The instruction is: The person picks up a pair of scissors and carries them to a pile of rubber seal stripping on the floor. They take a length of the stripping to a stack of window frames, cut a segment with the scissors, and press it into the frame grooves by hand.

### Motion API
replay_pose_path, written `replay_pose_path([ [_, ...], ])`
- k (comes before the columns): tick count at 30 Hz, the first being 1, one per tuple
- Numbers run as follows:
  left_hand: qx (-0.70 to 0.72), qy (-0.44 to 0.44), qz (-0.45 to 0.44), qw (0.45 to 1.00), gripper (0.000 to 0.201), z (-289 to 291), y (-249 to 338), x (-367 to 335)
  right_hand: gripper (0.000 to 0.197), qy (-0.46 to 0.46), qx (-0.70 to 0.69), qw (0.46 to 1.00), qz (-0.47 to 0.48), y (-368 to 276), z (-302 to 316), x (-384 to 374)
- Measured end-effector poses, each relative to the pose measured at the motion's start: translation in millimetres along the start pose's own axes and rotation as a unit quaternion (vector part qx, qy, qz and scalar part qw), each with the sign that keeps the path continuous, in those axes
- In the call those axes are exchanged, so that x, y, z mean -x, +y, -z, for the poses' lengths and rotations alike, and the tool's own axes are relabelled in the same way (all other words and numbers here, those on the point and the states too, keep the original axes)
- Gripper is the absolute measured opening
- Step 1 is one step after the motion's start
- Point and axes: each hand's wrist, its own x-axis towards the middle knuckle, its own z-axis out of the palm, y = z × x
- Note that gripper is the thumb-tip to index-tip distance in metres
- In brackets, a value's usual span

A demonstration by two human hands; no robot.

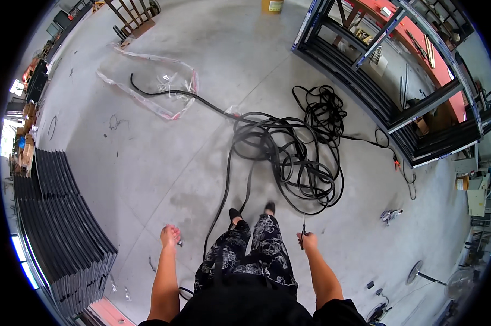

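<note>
My right hand point(309, 240) is closed around the dark handles of a pair of scissors point(303, 225), whose thin blades point away from me. My left hand point(170, 235) hangs apart on the other side, its fingers curled. A small dark thing beside those fingers is too small to name, and I cannot tell whether it is held. On the floor ahead of my feet lies a loose tangle of black hose-like strip point(281, 126). One end stretches to the far left, and lengths run back past my feet. A denser coil point(324, 108) adjoins it at the right.
Dark metal frames point(359, 92) stand at the far right before a red-topped table point(405, 32). Black panels point(61, 217) are stacked at the left. Clear plastic wrapping point(148, 106), a wooden hand truck point(132, 22), a yellow bucket point(272, 6) and a crumpled wrapper point(390, 217) also occupy the floor.
</note>
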Motion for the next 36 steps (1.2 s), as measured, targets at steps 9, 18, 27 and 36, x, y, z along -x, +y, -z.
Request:
replay_pose_path([
  [9, -0.112, -0.038, 0.090, 0.989, 0.040, -66, 7, -50, 0.042, -0.042, 0.247, 0.968, -0.018, -103, -22, -90],
  [18, -0.209, 0.043, 0.173, 0.962, 0.039, -127, 40, -13, 0.044, -0.069, 0.263, 0.956, 0.111, -297, -51, -301],
  [27, -0.266, 0.081, 0.246, 0.928, 0.038, -168, 28, -4, 0.036, -0.049, 0.344, 0.929, 0.129, -420, -92, -476],
  [36, -0.352, 0.008, 0.234, 0.906, 0.037, -142, -65, -32, 0.032, -0.067, 0.402, 0.874, 0.263, -472, -191, -589],
])
